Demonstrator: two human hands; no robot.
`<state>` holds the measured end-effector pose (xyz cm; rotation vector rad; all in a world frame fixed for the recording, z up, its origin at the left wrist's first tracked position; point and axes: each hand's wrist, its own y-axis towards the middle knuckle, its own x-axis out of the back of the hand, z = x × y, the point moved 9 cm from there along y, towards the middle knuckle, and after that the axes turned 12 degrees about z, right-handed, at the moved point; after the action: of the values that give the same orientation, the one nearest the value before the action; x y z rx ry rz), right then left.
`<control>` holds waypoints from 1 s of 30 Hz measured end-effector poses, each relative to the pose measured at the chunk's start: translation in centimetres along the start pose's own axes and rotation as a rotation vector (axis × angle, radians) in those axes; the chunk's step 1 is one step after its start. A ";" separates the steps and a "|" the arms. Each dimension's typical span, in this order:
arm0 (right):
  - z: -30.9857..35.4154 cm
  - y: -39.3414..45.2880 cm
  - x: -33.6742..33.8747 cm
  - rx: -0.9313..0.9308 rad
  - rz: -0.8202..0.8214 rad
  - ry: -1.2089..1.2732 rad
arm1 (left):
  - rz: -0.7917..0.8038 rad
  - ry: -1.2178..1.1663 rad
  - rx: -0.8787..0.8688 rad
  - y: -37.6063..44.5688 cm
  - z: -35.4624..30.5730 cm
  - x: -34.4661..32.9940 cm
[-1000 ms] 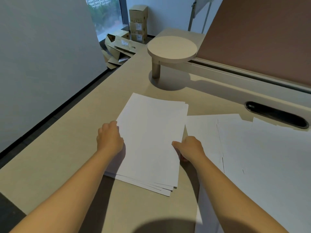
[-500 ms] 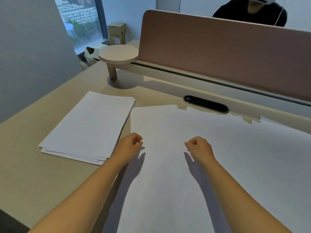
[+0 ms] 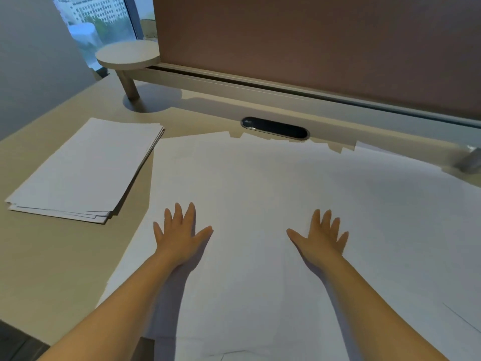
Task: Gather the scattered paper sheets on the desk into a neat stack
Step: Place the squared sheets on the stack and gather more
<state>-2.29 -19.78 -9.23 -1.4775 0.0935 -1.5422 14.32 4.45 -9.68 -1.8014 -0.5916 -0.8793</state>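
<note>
The left hand (image 3: pixel 179 234) lay flat with all five fingers spread, palm down, holding nothing, and the right hand (image 3: pixel 321 237) lay the same way, well apart from it. Both rested on the loose sheets (image 3: pixel 260 183). Two bare forearms reached in from the near edge.

The bench (image 3: pixel 52 256) was one pale tan surface, bare along its left side. One brown screen (image 3: pixel 312 43) stood along its far edge on a pale rail. The loose sheets covered most of the bench from the middle to the right, white and overlapping; their far edges showed as a ragged line of corners, but the sheets could not be counted. One stack (image 3: pixel 83 170) of white sheets lay to the left of the left hand, near the spread but apart from it, its near edges slightly fanned. One round shelf (image 3: pixel 127 54) stood on a single post at the far left. One dark oval slot (image 3: pixel 274 128) sat just beyond the loose sheets.
</note>
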 end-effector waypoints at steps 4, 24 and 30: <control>1.6 -0.2 0.7 0.057 -0.046 0.077 | -0.148 -0.266 -0.075 -0.8 -0.6 2.4; -0.5 0.0 3.8 -0.038 -0.169 0.335 | 0.055 -0.599 0.040 3.2 2.4 5.1; -0.5 0.6 5.6 -0.027 -0.353 0.390 | 0.201 -0.482 0.028 3.9 1.5 5.9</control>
<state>-1.29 -24.01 -5.67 -1.2404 0.0848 -2.1115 21.21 4.38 -7.62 -2.0171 -0.7024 -0.2957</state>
